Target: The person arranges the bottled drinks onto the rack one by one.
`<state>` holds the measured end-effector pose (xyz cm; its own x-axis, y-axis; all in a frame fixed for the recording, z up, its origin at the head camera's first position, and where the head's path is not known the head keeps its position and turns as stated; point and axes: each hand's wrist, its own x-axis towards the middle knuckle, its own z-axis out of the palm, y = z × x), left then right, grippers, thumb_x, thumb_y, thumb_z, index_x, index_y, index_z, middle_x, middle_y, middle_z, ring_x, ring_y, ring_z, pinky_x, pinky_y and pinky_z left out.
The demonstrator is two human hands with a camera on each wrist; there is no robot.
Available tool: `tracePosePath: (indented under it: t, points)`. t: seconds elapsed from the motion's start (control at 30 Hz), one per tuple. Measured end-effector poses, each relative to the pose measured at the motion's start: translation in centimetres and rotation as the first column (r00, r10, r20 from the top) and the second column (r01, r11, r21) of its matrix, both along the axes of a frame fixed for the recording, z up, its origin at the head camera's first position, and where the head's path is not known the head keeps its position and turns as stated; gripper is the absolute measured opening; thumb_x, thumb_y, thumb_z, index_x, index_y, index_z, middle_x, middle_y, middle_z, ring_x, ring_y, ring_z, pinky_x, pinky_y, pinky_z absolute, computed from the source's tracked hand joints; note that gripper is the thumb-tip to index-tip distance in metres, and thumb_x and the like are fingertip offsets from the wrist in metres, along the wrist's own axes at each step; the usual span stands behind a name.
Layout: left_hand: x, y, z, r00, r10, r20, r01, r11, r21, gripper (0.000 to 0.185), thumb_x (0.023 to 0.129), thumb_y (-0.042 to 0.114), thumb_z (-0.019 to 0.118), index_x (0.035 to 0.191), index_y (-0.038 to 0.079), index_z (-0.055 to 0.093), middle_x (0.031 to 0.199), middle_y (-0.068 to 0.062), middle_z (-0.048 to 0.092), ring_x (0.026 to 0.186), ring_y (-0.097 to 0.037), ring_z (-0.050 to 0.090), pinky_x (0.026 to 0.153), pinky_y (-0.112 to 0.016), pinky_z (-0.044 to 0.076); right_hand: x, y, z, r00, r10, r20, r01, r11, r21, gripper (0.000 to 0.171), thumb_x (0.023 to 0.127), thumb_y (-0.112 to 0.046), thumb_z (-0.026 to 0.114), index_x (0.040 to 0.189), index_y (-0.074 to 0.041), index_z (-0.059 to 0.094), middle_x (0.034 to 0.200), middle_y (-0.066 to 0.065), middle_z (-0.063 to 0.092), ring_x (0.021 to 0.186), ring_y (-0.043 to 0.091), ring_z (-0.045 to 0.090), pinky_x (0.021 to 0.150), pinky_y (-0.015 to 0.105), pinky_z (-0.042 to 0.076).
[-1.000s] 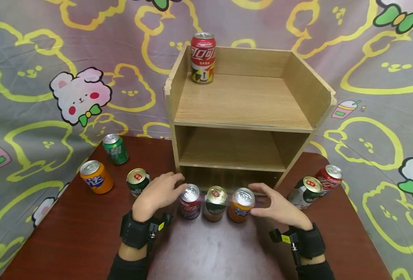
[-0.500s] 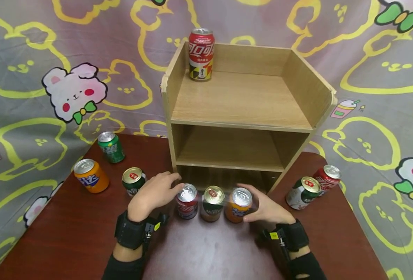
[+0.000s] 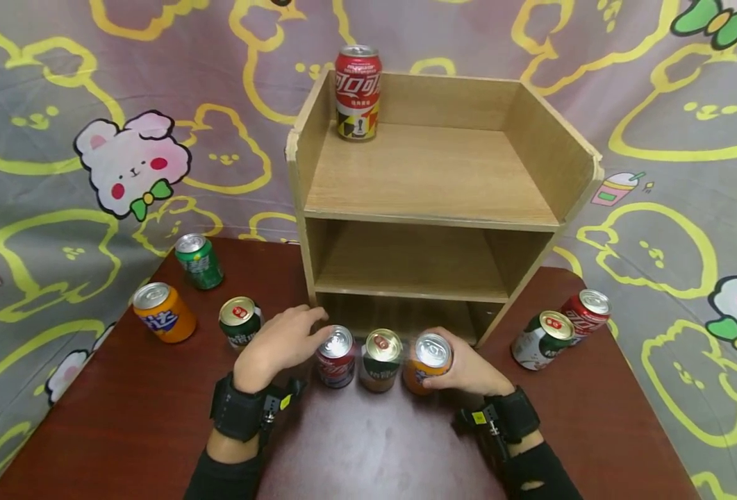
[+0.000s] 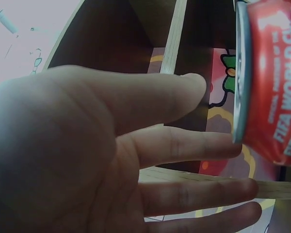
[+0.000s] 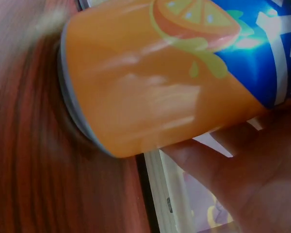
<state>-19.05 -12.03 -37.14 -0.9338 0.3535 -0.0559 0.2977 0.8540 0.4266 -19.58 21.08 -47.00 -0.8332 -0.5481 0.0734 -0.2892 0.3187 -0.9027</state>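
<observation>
My right hand (image 3: 470, 367) holds an orange soda can (image 3: 432, 351), thumb across the front and fingers behind it. In the right wrist view the orange can's bottom rim is close over the dark red wooden table (image 5: 19, 160). My left hand (image 3: 280, 344) is beside a red cola can (image 3: 335, 361), its fingers extended and slightly spread. In the left wrist view its fingertips (image 4: 228, 144) are right at that can's rim. Between the red and orange cans stands a dark green can with a gold top (image 3: 381, 357). All three are lined up before the wooden shelf (image 3: 437, 221).
Another red cola can (image 3: 358, 94) stands on the shelf's top left. Left on the table are a green can (image 3: 199, 262), another orange can (image 3: 164, 314) and a gold-topped green can (image 3: 239, 321). At right stand a white-and-green can (image 3: 540, 342) and a red can (image 3: 587, 312). Patterned cloth (image 3: 230, 153) hangs behind.
My right hand has moved left to the front-row orange can and its fingers have come round it. The left hand has stayed beside the red can. The head view has shifted slightly.
</observation>
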Motion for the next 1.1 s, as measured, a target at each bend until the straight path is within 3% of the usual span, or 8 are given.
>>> tracePosePath:
  t: [0.17,0.33,0.57,0.7,0.87,1.1]
  points:
    - [0.0,0.1,-0.1,1.0,0.006,0.016,-0.006,1.0,-0.002,0.04,0.093,0.035,0.059,0.121,0.006,0.062,0.113,-0.013,0.061,0.101,-0.027,0.059,0.081,-0.045,0.049,0.4,-0.2,0.6,1.0,0.02,-0.002,-0.02,1.0,0.003,0.074,0.068,-0.006,0.084,0.13,0.001,0.044,0.115,0.009,0.055,0.102,0.018,0.056,0.085,0.029,0.048]
    - [0.1,0.1,-0.1,1.0,0.015,0.02,-0.016,1.0,0.002,0.041,0.093,0.035,0.059,0.122,0.006,0.061,0.116,-0.014,0.06,0.104,-0.029,0.058,0.084,-0.047,0.048,1.1,-0.1,2.2,0.998,0.037,-0.058,-0.039,0.999,-0.022,0.071,0.068,-0.011,0.085,0.129,-0.011,0.048,0.116,0.004,0.057,0.104,0.017,0.056,0.087,0.029,0.047]
    - [0.0,0.1,0.0,1.0,0.011,0.013,-0.011,1.0,-0.004,0.039,0.093,0.035,0.059,0.12,0.007,0.062,0.11,-0.012,0.061,0.097,-0.026,0.059,0.078,-0.045,0.049,2.0,0.2,4.3,0.987,0.068,-0.143,-0.086,0.988,-0.126,0.067,0.071,-0.004,0.082,0.128,-0.011,0.047,0.123,0.006,0.057,0.112,0.021,0.054,0.092,0.03,0.046]
    - [0.0,0.1,0.1,1.0,0.0,0.006,0.0,1.0,0.001,0.039,0.093,0.035,0.059,0.12,0.006,0.062,0.111,-0.013,0.061,0.099,-0.027,0.059,0.079,-0.045,0.048,2.8,0.0,5.4,0.987,0.01,-0.161,-0.037,0.986,-0.161,0.066,0.071,0.002,0.08,0.128,-0.009,0.048,0.123,0.007,0.058,0.112,0.021,0.055,0.091,0.032,0.047]
    - [0.3,-0.2,0.2,1.0,0.006,0.003,-0.006,1.0,0.011,0.039,0.093,0.034,0.059,0.121,0.006,0.061,0.114,-0.014,0.06,0.103,-0.03,0.058,0.084,-0.047,0.047,3.3,-0.5,7.6,0.963,-0.113,-0.246,0.093,0.991,-0.093,0.068,0.066,-0.002,0.084,0.125,-0.009,0.05,0.113,0.005,0.062,0.1,0.017,0.06,0.084,0.031,0.05]
    - [0.5,-0.1,0.4,1.0,-0.022,-0.005,0.022,1.0,0.02,0.04,0.094,0.033,0.056,0.122,0.005,0.06,0.118,-0.016,0.059,0.109,-0.033,0.056,0.087,-0.049,0.045,4.0,-0.9,13.5,0.91,-0.188,-0.37,0.198,0.98,-0.009,0.063,0.063,-0.01,0.087,0.116,-0.008,0.054,0.102,-0.001,0.063,0.089,0.016,0.062,0.075,0.031,0.053]
